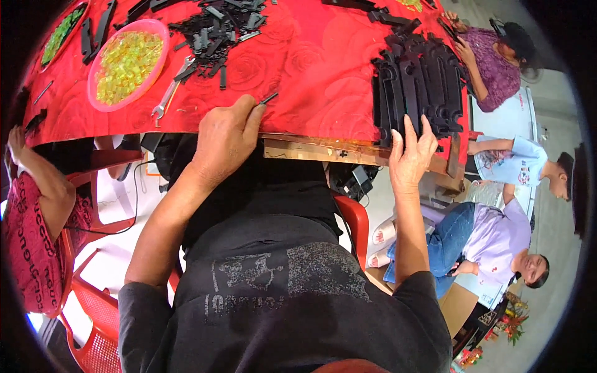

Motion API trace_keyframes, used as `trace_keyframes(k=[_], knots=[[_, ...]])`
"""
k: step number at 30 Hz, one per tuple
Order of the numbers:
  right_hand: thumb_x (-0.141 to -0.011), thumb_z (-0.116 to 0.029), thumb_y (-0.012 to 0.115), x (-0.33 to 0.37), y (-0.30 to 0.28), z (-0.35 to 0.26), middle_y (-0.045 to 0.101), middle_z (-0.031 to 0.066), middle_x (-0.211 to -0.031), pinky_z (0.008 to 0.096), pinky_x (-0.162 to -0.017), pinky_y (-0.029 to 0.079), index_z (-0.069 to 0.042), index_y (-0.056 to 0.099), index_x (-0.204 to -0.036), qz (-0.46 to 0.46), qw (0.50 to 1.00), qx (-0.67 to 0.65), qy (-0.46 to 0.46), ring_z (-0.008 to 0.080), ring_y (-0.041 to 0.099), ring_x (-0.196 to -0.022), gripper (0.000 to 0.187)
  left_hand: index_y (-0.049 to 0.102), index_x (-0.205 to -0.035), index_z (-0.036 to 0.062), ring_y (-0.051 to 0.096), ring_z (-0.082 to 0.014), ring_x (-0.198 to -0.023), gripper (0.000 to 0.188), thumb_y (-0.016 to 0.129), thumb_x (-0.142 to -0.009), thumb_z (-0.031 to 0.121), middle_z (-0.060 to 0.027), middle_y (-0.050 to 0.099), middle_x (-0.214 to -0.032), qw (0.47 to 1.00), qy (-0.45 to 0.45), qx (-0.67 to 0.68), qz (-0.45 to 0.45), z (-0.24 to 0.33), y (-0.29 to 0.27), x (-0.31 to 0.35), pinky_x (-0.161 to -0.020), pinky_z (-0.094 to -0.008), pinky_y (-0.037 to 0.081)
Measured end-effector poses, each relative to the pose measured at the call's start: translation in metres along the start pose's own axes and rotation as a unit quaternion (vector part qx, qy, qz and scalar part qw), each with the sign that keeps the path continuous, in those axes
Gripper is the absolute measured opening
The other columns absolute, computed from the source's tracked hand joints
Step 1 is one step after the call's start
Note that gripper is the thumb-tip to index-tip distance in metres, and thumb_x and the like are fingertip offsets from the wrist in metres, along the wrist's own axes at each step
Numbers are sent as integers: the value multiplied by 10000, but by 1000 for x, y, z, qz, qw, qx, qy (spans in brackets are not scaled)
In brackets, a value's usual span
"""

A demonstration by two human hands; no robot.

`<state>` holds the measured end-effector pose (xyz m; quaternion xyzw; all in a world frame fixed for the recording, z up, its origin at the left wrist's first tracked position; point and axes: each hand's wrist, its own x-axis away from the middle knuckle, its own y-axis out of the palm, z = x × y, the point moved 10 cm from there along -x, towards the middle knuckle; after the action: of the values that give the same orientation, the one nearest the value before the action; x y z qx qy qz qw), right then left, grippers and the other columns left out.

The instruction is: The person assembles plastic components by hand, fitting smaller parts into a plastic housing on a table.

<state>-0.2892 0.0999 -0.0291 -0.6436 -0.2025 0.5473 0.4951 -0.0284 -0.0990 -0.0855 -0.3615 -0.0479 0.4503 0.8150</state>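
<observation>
My left hand (227, 138) is closed at the table's near edge, thumb and fingers pinched on a thin dark rod (268, 98). Only the rod's tip shows past the fingers. Over on the right, my right hand (412, 152) has its fingers spread, the tips resting against the near end of a pile of long black plastic parts (413, 81). These parts have notched, hooked ends and lie side by side in layers. Whether the fingers have hold of a single part cannot be made out.
A red rose-patterned cloth (305, 68) covers the table. On it are a pink bowl (163, 53) of yellow-green translucent pieces, a wrench (168, 96) and a heap of small black parts (214, 34). A red chair (353, 227) stands below; several people sit or stand nearby.
</observation>
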Motion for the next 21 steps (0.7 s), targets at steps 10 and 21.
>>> trace_keyframes(k=[10,21], knots=[[-808,-207,784,-26,-6,-1,620,144,-1224,464,-944,441,-90,726,-1089,72,996,22,-39,358,546,-1101,310,588,-835,34,616,-424,-652,180,639,-923,182,-223,578,-651,1000,-1,-22,13,0,-9,-5,-541,-512,438],[-829,-225,771,-29,-19,-13,620,85,-1251,454,-963,422,-114,733,-1065,95,995,2,-32,320,535,-1132,264,593,-842,55,643,-398,-642,199,633,-906,239,-181,618,-641,990,0,-136,39,-26,-31,-16,-552,-516,490]])
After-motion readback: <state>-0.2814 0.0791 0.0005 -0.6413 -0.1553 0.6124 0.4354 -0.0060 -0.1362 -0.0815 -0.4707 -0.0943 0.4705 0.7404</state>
